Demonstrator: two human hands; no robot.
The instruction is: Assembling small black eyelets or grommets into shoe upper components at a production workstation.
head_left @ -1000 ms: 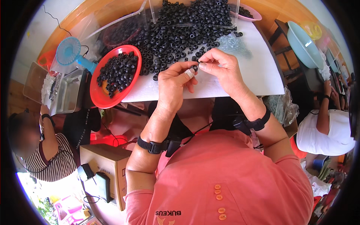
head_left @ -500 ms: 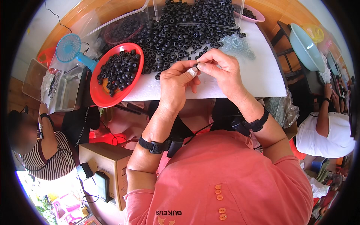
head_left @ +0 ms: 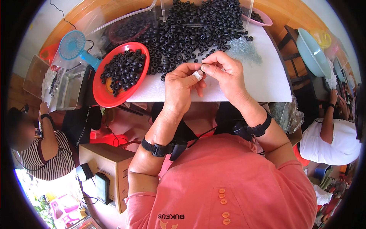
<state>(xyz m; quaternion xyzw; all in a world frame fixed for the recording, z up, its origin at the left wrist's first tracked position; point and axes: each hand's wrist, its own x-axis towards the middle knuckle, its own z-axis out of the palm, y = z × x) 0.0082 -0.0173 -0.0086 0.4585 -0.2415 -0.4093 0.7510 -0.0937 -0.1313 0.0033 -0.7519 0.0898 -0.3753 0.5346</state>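
Black pieces (head_left: pixel 196 32) heaped beyond hands (head_left: pixel 231 78); hands pinched together, hold hidden; white tabletop (head_left: pixel 263 84) stretches to right edge (head_left: pixel 282 76).

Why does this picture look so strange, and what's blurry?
Head view: the wide fisheye lens bows the wooden panel near the black rim; head view, lower left: glare surrounds the pink plastic item; head view, left: the striped-shirted person's head is blurred; head view, middle: left hand and right hand look fairly sharp, though anything they hold is too small to tell.
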